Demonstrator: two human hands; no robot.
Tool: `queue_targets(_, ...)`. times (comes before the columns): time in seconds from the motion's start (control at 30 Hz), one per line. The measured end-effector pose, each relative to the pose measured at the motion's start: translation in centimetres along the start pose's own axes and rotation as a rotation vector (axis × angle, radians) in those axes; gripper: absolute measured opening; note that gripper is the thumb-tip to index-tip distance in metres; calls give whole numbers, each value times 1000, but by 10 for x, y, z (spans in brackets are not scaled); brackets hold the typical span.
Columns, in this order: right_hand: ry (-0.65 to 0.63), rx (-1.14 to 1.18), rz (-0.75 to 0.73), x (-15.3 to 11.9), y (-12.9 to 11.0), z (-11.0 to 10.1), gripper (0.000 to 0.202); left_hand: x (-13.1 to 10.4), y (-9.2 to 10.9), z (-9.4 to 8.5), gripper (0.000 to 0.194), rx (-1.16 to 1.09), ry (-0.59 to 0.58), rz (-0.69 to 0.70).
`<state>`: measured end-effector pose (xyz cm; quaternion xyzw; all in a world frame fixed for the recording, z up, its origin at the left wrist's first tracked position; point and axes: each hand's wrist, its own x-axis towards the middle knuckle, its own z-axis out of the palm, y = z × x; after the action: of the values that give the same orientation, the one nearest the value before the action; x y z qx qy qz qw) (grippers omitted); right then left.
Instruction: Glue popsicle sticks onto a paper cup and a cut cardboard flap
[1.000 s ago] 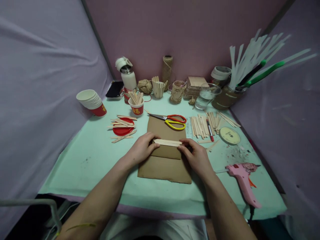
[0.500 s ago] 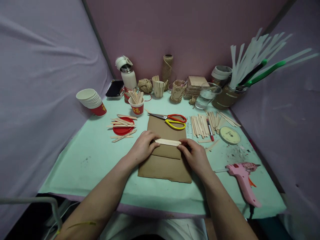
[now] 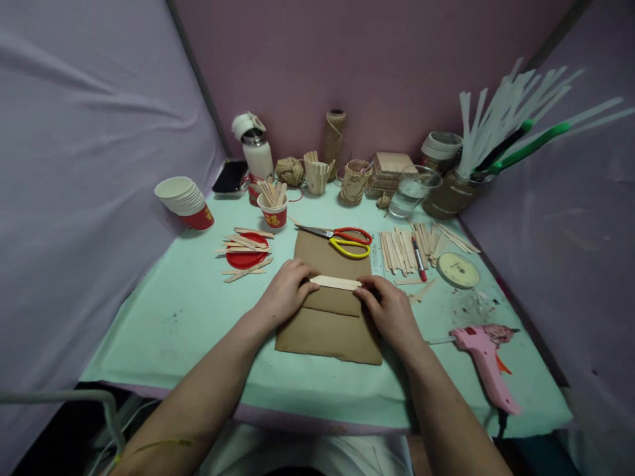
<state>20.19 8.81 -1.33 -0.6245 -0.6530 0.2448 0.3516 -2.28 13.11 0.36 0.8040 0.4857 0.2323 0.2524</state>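
Pale wooden sticks (image 3: 336, 283) lie side by side across the brown cardboard (image 3: 327, 337), near its middle. My left hand (image 3: 288, 289) pinches their left end between thumb and fingers. At the right end my right hand (image 3: 389, 307) does the same, its thumb at the near edge. A smaller cardboard piece (image 3: 332, 300) lies just below the sticks, on top of the larger sheet. Scissors (image 3: 340, 239) with one red and one yellow handle rest on the far part of the cardboard, blades pointing left.
A pink glue gun (image 3: 483, 363) lies at the right. Loose sticks (image 3: 399, 251) and a red marker (image 3: 419, 259) are beyond my right hand. A red lid (image 3: 247, 258) with sticks is at the left. Cups, a bottle (image 3: 258, 157) and a water cup (image 3: 409, 197) stand along the back.
The whole view has shifted very slightly. Both hands keep their hold, and the sticks look pressed more evenly together.
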Motion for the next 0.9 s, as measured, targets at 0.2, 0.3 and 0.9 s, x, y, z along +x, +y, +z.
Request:
queue_targets(0.2, -6, -20, -3, 0, 2, 2, 19, 1, -1, 0, 15, 0, -5, 14)
queue_targets(0.3, -7, -27, -8, 0, 3, 2, 19, 1, -1, 0, 16, 13, -11, 6)
queue_targets(0.9, 30, -92, -70, 0, 7, 2, 23, 2, -5, 1, 20, 88, 97, 67)
